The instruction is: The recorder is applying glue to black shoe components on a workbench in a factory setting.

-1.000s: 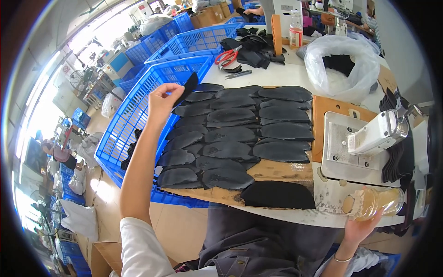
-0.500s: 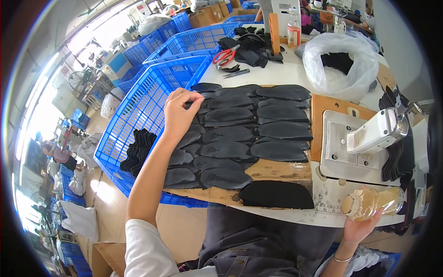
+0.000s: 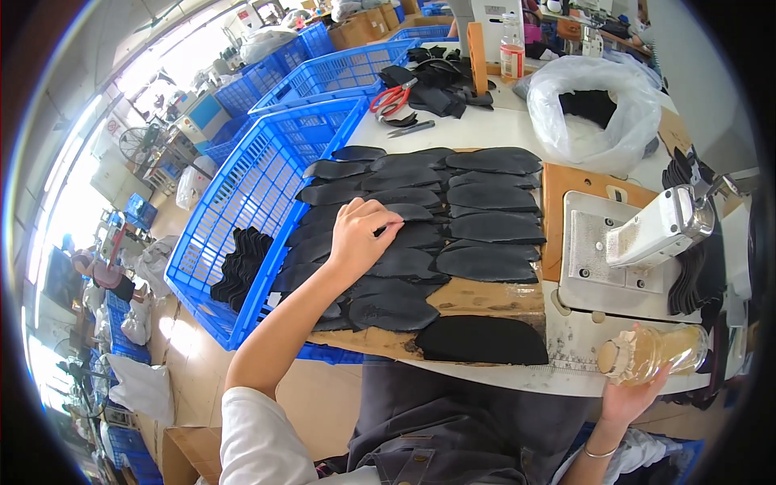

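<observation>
Rows of overlapping black curved fabric pieces (image 3: pixel 489 198) lie on a brown cardboard sheet (image 3: pixel 493 299) on the table. My left hand (image 3: pixel 360 238) is over the middle rows, thumb and fingertips pinched together at the end of one piece (image 3: pixel 412 212). Whatever sits in that pinch, if anything, is too small to make out. At the table's right front edge my right hand (image 3: pixel 634 402) grips a clear jar (image 3: pixel 659 353) from below; the jar is tilted and has a yellowish coating or content. A single plain black piece (image 3: pixel 485 341) lies along the front of the cardboard.
A blue crate (image 3: pixel 234 194) holding stacked black pieces (image 3: pixel 242 263) stands left of the table. A white sewing machine (image 3: pixel 659 230) is at the right. Behind are red-handled scissors (image 3: pixel 394 99), grey snips (image 3: pixel 411 128), black scraps (image 3: pixel 440 85) and a white plastic bag (image 3: pixel 594 113).
My left hand has moved from the far left of the rows toward me and to the right, over the middle pieces. My right hand and the jar have stayed in place.
</observation>
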`<state>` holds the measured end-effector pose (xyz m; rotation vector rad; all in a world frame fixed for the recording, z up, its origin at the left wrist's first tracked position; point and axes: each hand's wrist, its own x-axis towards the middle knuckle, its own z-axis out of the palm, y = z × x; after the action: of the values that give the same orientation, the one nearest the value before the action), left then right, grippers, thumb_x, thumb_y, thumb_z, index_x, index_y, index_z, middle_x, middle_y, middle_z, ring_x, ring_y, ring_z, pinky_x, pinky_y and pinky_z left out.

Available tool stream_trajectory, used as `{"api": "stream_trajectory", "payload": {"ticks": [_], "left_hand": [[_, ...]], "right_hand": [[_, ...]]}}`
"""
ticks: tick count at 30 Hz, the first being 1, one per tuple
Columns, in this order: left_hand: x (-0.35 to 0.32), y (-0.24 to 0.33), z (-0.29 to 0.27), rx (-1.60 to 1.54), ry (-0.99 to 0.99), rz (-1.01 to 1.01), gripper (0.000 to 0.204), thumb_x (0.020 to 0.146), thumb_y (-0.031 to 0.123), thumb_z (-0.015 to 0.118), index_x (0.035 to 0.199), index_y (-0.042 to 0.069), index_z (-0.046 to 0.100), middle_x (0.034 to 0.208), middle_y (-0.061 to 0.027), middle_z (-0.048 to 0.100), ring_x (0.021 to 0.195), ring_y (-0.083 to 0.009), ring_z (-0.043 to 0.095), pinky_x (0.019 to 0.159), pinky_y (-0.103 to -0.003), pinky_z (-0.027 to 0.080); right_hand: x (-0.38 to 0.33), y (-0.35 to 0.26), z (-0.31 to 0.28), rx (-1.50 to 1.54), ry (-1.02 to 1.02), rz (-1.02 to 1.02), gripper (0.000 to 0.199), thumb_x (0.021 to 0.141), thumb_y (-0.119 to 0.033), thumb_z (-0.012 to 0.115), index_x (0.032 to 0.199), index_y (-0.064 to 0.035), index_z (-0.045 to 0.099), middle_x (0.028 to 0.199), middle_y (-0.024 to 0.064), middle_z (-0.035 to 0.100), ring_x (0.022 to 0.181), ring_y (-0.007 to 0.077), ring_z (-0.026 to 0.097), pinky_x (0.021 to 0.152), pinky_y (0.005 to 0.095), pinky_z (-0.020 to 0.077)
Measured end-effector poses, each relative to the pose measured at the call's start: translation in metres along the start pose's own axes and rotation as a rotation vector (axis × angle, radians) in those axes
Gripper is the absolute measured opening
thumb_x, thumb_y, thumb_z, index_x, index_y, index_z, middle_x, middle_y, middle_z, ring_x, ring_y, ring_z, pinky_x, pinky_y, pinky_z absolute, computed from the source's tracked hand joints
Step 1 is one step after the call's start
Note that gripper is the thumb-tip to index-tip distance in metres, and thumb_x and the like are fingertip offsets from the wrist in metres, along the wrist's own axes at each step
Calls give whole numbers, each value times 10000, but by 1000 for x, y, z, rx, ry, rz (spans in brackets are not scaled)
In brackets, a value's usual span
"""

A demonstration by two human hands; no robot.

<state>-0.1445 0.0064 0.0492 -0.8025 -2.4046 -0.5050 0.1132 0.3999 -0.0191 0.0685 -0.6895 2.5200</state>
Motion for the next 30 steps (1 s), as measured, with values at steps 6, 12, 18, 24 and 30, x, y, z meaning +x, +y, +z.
{"api": "stream_trajectory", "payload": {"ticks": [6,12,18,24,30], "left_hand": [[2,0,2,-94,-27,-18,37,716,86,700,750,93,686,758,-6,626,734,-192,528,694,-311,419],[-1,6,5,-188,-68,-91,22,721,99,687,739,93,675,738,2,599,737,-206,517,724,-330,423],[4,7,3,-169,-120,-109,45,714,117,702,734,90,672,748,-14,609,775,-222,537,722,-342,431],[9,6,3,-198,-225,-292,141,672,132,758,704,74,633,726,-27,597,733,-212,531,688,-332,422],[12,12,-4,-12,-163,-235,305,638,143,782,842,86,562,718,-20,543,752,-220,536,702,-340,432]], "right_hand": [[0,0,0,0,-22,-13,572,946,-399,435,1399,-83,287,1391,145,380,1319,324,317,1080,494,273],[0,1,1,9,-44,-8,574,944,-402,437,1400,-87,289,1401,157,367,1316,323,322,1087,491,267],[2,-4,-6,46,-38,47,565,944,-414,433,1391,-88,316,1396,186,372,1292,326,366,1088,494,281],[3,-4,-7,65,-56,52,562,944,-412,435,1387,-84,324,1389,203,378,1280,325,385,1085,496,288],[3,-2,-3,61,-36,44,563,944,-406,440,1383,-73,327,1388,200,381,1278,326,387,1086,497,287]]}}
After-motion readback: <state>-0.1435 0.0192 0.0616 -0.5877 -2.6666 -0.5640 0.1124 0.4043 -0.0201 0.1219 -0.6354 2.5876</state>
